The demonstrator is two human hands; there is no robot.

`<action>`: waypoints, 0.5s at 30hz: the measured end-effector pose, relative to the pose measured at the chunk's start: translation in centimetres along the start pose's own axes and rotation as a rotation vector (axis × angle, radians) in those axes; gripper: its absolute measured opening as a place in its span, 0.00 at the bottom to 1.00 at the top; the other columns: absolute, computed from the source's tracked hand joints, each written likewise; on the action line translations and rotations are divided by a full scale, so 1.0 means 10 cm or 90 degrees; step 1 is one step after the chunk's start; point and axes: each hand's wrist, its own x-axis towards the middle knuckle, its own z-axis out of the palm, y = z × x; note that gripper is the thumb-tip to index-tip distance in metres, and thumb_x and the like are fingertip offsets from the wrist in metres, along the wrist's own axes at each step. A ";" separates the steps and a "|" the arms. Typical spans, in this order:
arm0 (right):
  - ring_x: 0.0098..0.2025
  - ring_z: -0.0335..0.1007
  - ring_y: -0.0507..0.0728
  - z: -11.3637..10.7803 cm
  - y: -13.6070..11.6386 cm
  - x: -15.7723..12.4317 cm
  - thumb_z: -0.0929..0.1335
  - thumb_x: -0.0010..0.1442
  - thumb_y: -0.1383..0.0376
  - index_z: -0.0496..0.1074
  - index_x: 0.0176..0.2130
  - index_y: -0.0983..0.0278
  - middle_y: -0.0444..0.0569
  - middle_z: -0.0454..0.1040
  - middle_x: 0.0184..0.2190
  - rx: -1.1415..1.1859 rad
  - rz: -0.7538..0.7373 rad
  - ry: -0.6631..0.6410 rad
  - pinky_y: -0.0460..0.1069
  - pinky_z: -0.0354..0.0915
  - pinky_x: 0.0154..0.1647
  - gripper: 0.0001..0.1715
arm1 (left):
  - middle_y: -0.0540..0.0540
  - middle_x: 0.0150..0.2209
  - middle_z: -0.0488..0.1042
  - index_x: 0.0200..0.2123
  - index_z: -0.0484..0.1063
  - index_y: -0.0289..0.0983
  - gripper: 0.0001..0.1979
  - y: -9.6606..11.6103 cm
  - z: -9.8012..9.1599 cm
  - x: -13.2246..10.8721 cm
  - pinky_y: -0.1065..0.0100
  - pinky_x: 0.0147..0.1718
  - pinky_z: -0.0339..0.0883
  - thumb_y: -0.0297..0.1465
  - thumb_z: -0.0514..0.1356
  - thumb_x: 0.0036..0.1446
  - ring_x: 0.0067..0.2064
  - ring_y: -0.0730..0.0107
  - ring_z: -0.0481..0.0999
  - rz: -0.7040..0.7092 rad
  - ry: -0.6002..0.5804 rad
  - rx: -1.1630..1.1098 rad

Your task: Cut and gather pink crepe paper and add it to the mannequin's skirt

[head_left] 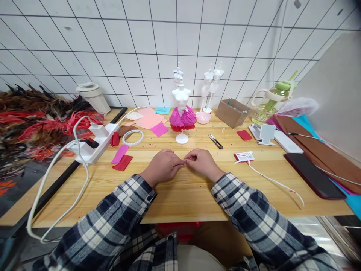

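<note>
Plaid sleeves angle inward over a wood-grain table, where the left hand and right hand, fingers curled, pinch a tiny, mostly hidden magenta scrap between their fingertips. Beyond, a smooth white miniature dress form wears a ruffled magenta-and-red skirt before a tiled wall.

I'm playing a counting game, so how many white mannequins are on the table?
4: one mannequin in a magenta and red skirt at the front, another mannequin partly hidden behind it, and two mannequins side by side to the right. No others show.
</note>
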 end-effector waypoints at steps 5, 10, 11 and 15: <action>0.35 0.69 0.53 0.03 -0.11 -0.10 0.67 0.58 0.65 0.78 0.33 0.62 0.47 0.75 0.31 -0.189 -0.139 0.055 0.47 0.59 0.34 0.08 | 0.45 0.28 0.80 0.33 0.80 0.40 0.12 0.05 0.06 0.00 0.64 0.33 0.63 0.33 0.55 0.59 0.32 0.62 0.76 -0.138 0.012 0.045; 0.36 0.68 0.54 0.05 -0.19 -0.18 0.63 0.65 0.61 0.78 0.36 0.62 0.50 0.74 0.32 -0.269 -0.186 0.110 0.47 0.57 0.34 0.15 | 0.47 0.26 0.79 0.30 0.79 0.39 0.12 0.02 0.11 0.02 0.69 0.26 0.63 0.37 0.58 0.55 0.27 0.66 0.75 -0.351 0.134 -0.239; 0.36 0.68 0.54 0.05 -0.20 -0.19 0.62 0.65 0.61 0.77 0.36 0.62 0.50 0.74 0.33 -0.270 -0.196 0.123 0.47 0.57 0.34 0.16 | 0.47 0.25 0.78 0.29 0.78 0.37 0.12 0.02 0.12 0.03 0.69 0.26 0.64 0.39 0.59 0.54 0.26 0.67 0.74 -0.384 0.153 -0.344; 0.38 0.68 0.54 0.06 -0.23 -0.22 0.61 0.67 0.60 0.77 0.39 0.61 0.51 0.75 0.35 -0.219 -0.215 0.152 0.47 0.59 0.38 0.17 | 0.44 0.30 0.80 0.30 0.77 0.34 0.14 0.04 0.18 0.06 0.67 0.32 0.69 0.40 0.63 0.51 0.31 0.65 0.77 -0.428 0.222 -0.716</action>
